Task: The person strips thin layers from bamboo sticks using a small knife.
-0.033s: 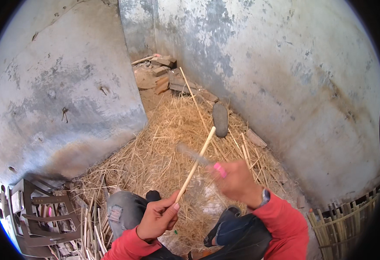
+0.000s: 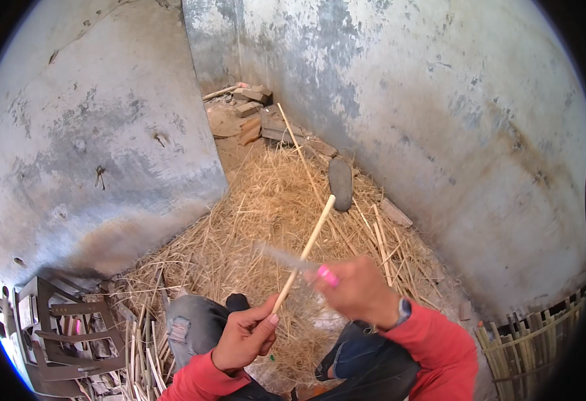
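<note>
My left hand (image 2: 243, 339) is closed round the lower end of a pale, slender bamboo stick (image 2: 317, 231), which slants up and away to the right. In my right hand (image 2: 362, 289) is a knife (image 2: 281, 256), its blade blurred by motion and pointing left across the stick's middle. Whether the edge touches the stick I cannot tell. Something bright pink (image 2: 328, 275) shows at the right hand's fingers; whether it is a finger wrap or part of the handle is unclear. The fingers hide most of the handle.
Straw-like shavings (image 2: 266, 194) cover the floor ahead, with a grey oblong stone (image 2: 340, 184) and loose sticks (image 2: 381, 240). Bricks (image 2: 249, 100) lie in the far corner. A dark frame (image 2: 72, 331) and upright sticks (image 2: 139, 354) stand left, a slatted bamboo piece (image 2: 530, 351) right.
My right hand and the knife have moved down and slightly left along the stick. The stick's tip has shifted a little to the right; my left hand has hardly moved.
</note>
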{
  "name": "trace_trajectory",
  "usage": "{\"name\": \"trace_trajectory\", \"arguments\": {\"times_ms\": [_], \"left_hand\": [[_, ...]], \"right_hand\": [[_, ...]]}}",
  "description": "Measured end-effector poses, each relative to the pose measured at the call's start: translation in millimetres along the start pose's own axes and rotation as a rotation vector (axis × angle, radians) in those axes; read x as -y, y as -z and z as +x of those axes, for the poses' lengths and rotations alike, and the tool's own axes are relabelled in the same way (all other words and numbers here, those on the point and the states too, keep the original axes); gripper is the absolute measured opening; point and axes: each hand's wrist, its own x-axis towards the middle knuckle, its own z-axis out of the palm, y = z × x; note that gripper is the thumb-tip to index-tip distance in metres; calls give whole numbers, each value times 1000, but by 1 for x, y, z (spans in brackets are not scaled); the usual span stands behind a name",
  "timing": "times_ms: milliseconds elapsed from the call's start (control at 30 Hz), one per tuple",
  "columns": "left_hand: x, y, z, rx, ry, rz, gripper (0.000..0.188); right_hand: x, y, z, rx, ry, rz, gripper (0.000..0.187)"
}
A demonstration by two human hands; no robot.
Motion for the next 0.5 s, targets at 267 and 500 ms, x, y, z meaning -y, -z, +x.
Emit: {"name": "trace_trajectory", "arguments": {"times_ms": [267, 500], "left_hand": [[-2, 3, -2, -76, 30, -42, 43], [-1, -3, -8, -46, -55, 93, 41]], "right_hand": [[-29, -19, 15, -114, 172, -219, 58], [-153, 64, 48, -436, -238, -290, 60]]}}
